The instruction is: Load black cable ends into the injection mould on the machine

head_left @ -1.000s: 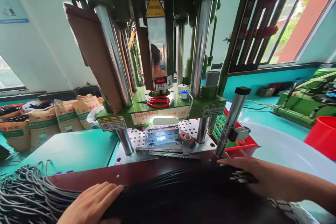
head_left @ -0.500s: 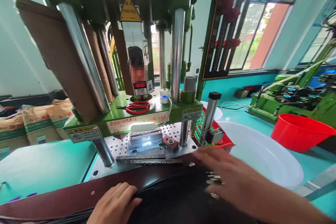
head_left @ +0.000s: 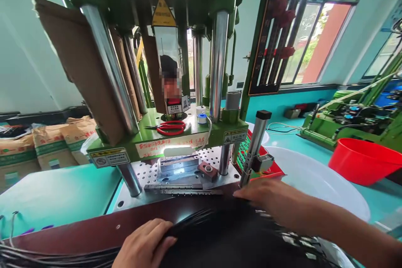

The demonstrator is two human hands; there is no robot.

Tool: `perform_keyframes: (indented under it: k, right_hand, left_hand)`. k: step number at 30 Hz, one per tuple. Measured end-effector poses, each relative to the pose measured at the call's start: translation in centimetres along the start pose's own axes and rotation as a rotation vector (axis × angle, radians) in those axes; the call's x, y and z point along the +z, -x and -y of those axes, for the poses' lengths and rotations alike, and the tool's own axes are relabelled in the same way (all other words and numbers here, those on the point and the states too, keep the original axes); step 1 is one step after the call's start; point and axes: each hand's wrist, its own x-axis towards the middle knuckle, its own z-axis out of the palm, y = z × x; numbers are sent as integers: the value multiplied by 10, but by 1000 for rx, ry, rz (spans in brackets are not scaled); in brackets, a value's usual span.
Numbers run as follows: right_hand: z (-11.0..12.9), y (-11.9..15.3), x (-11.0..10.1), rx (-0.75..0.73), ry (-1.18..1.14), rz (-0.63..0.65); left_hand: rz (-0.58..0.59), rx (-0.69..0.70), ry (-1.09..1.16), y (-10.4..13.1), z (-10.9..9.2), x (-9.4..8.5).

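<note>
- Black, thin, flexible cables in a thick bundle [head_left: 197, 217] may slip or cross each other, IMO, if the left hand [head_left: 144, 245] presses them too lightly.
- Small silver metal ends [head_left: 298, 240] could hook on each other, bc they sit crowded near the right hand [head_left: 266, 197].
- Right hand could bump the upright silver metal post w/ black cap [head_left: 256, 138], if it goes further fwd.
- Bundle's place: over the smooth dark-red table [head_left: 91, 228], below & between both hands, in front of the green metal press [head_left: 218, 134].
- Bundle looks dark, slightly glossy; visible strands run approx. side by side, lower part too dark for details.
- Left hand: fingers together, thumb apart, on the bundle; how firmly, not clear.
- Right hand: fingers close together, pointing inward; whether it pinches smth, I can't say.
</note>
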Motion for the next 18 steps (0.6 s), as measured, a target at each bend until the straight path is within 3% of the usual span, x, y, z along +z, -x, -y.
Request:
perform_keyframes:
  k: [4, 7, 10, 12, 18]
  right_hand:
    - [-25, 17, 30, 133, -97, 73]
    - [0, 7, 24, 224, -151, 5]
    - [46, -22, 22, 62, -236, -87]
    - [68, -46, 32, -54, -261, -89]
    - [72, -88, 63, -100, -315, -109]
  left_hand:
    - [46, -155, 197, -9, -11, -10]
    - [75, -232, 288, -20, -17, -22]
    - [97, -293, 361, -29, -18, -33]
    - [117, -301, 412, -32, -16, -35]
    - [120, -297, 520, -28, -9, -28]
